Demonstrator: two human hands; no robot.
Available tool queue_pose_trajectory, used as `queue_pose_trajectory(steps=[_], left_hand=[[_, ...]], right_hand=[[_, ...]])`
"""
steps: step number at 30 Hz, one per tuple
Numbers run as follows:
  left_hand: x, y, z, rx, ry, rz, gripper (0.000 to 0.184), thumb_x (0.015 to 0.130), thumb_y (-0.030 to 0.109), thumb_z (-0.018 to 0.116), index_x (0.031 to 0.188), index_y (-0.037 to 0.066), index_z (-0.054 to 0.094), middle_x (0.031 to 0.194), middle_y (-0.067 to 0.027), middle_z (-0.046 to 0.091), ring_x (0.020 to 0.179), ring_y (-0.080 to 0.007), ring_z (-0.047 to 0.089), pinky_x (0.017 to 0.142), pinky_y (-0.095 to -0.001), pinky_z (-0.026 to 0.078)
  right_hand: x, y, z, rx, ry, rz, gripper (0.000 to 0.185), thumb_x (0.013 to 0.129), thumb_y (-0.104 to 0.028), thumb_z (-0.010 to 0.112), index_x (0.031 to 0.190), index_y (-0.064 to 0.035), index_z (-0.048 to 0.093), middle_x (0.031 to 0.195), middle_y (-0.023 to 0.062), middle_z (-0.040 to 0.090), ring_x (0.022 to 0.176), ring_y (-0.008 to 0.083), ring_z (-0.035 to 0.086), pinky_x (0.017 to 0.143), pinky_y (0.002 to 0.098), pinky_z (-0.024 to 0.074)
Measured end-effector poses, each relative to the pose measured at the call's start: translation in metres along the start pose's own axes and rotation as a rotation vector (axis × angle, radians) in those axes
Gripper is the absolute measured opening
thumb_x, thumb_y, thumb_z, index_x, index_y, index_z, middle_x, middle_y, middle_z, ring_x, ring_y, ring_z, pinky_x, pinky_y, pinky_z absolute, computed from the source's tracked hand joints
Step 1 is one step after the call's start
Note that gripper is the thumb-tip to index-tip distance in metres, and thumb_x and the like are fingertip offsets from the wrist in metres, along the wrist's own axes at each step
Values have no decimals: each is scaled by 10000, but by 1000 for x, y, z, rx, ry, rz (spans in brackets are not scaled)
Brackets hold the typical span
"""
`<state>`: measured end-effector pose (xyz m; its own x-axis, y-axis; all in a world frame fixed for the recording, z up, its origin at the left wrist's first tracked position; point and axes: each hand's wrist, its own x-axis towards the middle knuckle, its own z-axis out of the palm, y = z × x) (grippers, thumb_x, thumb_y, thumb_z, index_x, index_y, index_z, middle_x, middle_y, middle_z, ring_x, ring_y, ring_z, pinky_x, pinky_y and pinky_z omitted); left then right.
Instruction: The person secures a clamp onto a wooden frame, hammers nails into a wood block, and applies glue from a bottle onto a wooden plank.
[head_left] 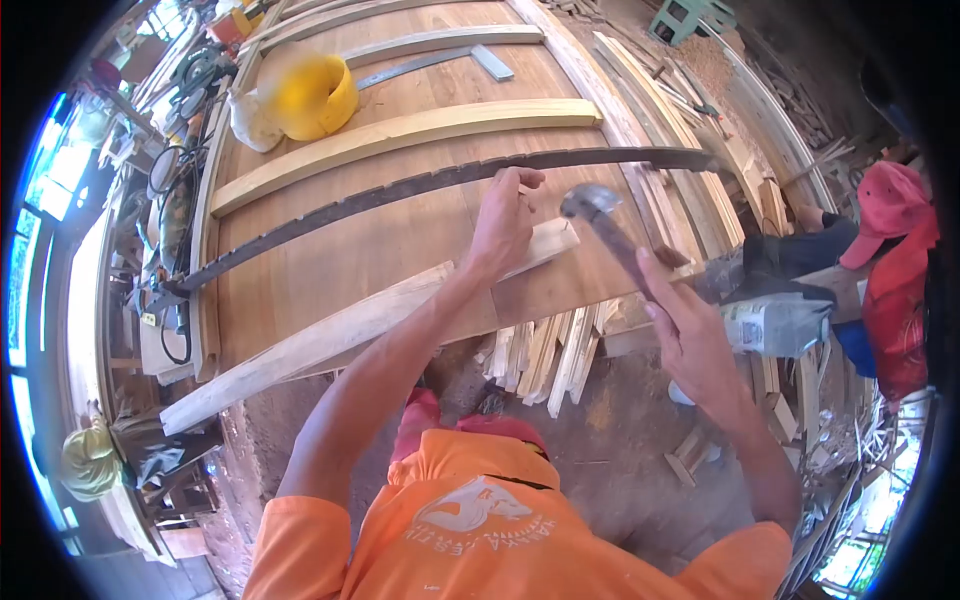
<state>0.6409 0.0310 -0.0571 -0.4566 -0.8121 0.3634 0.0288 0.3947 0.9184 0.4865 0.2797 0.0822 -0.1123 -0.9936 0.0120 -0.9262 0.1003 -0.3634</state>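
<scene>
My right hand [695, 335] is wrapped round the handle of a hammer [622, 240], whose blurred metal head is raised over the panel. Close to the hammer head, my left hand [503, 222] has its fingers curled together; whatever they may pinch is too small to make out. Under my left forearm a pale wooden strip [335, 322] lies along the near edge of the wooden panel [300, 245], its right end just beyond my left hand. A long dark notched metal bar clamp [410, 186] spans the panel, passing just behind my left fingers.
Wooden crosspieces [420, 126] lie across the panel. Farther back are a yellow round container [335, 98] and a metal try square [492, 64]. A clear plastic bottle [778, 325] and a red cap [885, 205] are at right. Wood offcuts [545, 355] stick out below the panel's near edge.
</scene>
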Motion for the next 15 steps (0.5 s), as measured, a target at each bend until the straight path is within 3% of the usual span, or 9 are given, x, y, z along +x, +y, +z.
queue_pose_trajectory(steps=[2, 6, 12, 15], left_hand=[[-5, 2, 1, 18, -17, -59, 329, 976, -66, 439, 1258, -21, 602, 1241, -159, 659, 904, -218, 656, 866, -367, 545], [-7, 6, 2, -4, 1, -82, 320, 975, -78, 445, 1246, -20, 604, 1226, -161, 658, 885, -218, 656, 852, -360, 547], [-5, 1, 2, 5, 31, 0, 339, 956, -81, 459, 1255, -15, 604, 1220, -151, 657, 875, -209, 656, 849, -353, 544], [-8, 8, 1, 13, 24, -75, 336, 956, -73, 470, 1258, -15, 605, 1221, -152, 657, 878, -208, 660, 853, -364, 549]], right_hand=[[-2, -10, -1, 81, 229, -125, 663, 1025, -43, 599, 1643, -207, 424, 1271, 265, 682, 1048, 457, 703, 864, 475, 570], [-5, 9, 15, 56, 203, -167, 661, 1027, -45, 597, 1645, -203, 423, 1210, 274, 689, 1017, 449, 708, 836, 486, 556], [-11, -3, 14, 46, 234, -68, 653, 1027, -45, 601, 1641, -198, 440, 983, 221, 668, 816, 357, 674, 759, 480, 529], [-10, 3, 15, -53, 116, -42, 646, 1022, -32, 607, 1632, -177, 456, 879, 193, 612, 733, 328, 615, 729, 484, 514]])
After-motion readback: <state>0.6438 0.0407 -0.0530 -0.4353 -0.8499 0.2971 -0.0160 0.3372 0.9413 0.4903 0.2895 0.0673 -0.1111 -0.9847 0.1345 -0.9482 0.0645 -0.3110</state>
